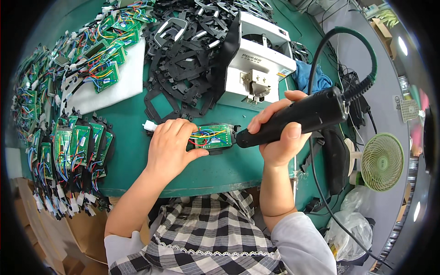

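My left hand (169, 144) is closed over the left end of a green circuit board (216, 137) seated in a black plastic frame on the green table. Red, blue and yellow wires cross the board, and a white connector (149, 125) sticks out past my fingers. In my right hand (285, 140) is a black electric screwdriver (298, 117), held at a slant with my fingers wrapped round its body. Its narrow end reaches the right end of the frame; I cannot tell whether the bit touches. From its back end a thick cable (373, 52) loops upward.
Behind the board stands a white screw feeder (252, 64). Black plastic frames (183, 64) are heaped beside it. Wired circuit boards lie on white foam (130, 87) and stacked boards (78, 142) stand at the left edge. A green fan (382, 161) and blue cloth (311, 77) are on the right.
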Demonstrator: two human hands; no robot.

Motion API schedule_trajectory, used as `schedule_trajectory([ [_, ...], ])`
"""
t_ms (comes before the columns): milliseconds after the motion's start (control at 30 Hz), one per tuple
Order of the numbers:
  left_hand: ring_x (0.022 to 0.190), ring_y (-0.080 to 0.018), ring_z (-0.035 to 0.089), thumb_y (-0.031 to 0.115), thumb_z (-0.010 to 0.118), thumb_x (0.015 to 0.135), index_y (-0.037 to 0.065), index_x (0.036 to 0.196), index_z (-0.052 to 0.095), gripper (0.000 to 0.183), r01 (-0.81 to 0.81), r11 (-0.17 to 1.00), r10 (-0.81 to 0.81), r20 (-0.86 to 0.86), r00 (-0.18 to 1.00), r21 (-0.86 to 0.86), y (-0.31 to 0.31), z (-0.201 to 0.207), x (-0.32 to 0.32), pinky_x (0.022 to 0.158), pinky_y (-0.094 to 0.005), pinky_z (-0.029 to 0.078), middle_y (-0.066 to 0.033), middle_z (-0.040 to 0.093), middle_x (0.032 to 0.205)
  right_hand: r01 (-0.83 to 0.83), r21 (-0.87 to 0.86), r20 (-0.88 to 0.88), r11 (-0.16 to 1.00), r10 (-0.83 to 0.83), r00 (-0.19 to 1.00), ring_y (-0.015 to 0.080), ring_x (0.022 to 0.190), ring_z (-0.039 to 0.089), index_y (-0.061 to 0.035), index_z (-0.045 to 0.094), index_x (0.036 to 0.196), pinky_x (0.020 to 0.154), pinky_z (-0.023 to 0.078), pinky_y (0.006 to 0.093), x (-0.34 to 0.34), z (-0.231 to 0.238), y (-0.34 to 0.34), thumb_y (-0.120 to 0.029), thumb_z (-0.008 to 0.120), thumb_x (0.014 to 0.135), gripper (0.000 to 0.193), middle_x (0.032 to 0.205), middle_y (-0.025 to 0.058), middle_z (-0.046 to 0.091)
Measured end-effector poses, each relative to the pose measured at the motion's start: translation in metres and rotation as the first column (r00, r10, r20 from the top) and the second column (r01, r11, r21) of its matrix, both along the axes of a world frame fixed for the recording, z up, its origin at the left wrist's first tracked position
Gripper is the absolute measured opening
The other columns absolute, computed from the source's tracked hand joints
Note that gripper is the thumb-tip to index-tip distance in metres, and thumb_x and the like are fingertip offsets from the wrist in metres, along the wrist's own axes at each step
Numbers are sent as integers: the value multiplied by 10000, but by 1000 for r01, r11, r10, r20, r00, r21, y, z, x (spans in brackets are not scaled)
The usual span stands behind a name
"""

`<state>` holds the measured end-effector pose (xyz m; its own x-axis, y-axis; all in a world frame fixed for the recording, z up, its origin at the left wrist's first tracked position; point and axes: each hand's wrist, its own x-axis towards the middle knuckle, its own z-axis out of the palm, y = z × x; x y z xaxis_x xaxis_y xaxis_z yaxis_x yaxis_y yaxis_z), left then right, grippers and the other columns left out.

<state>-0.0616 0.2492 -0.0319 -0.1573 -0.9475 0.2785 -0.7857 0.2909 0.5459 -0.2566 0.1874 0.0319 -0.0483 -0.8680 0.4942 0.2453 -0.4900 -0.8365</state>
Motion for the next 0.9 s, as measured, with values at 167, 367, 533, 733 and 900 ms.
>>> schedule_trajectory([
  [167, 981, -305, 568, 276, 861, 551, 31, 979, 614, 552, 21, 999, -20, -36, 999, 31, 0, 2, 1, 860, -405, 450, -97, 607, 1022, -30, -35, -122, 999, 25, 992, 193, 498, 566, 16, 381, 1155, 465, 518, 311, 1, -7, 9, -596, 673, 804, 763, 693, 130, 558],
  [367, 981, -309, 568, 258, 856, 557, 28, 983, 616, 541, 26, 1000, -25, -59, 998, 15, 0, 0, 0, 854, -405, 460, -103, 606, 1028, -189, -72, -210, 979, 170, 963, 166, 514, 592, -7, 413, 1138, 506, 528, 290, 1, -8, 12, -650, 703, 745, 808, 631, 86, 581],
  [533, 998, -282, 564, 259, 834, 610, 25, 1020, 607, 524, 63, 998, -64, -37, 997, -18, 1, 0, 2, 873, -390, 458, -96, 599, 1034, -138, 51, -54, 989, 140, 989, 137, 512, 578, 25, 415, 1193, 480, 429, 214, -4, -10, 7, -529, 749, 737, 791, 650, 90, 625],
  [733, 975, -297, 578, 277, 856, 548, 40, 972, 628, 536, 49, 998, -50, -43, 998, -26, -1, 1, -3, 854, -401, 469, -92, 616, 1024, 220, -245, 32, 944, -219, 975, 221, 485, 542, -29, 380, 1207, 476, 478, 359, -25, 48, -46, -643, 453, 894, 693, 683, 108, 561],
  [900, 994, -256, 586, 325, 813, 617, 45, 993, 652, 496, 94, 994, -96, -35, 995, -53, 0, 1, 5, 866, -386, 448, -67, 631, 1034, 227, -368, -29, 902, -255, 966, 176, 471, 575, 103, 412, 1098, 505, 485, 266, -8, 59, -62, -553, 589, 868, 717, 620, 125, 586],
])
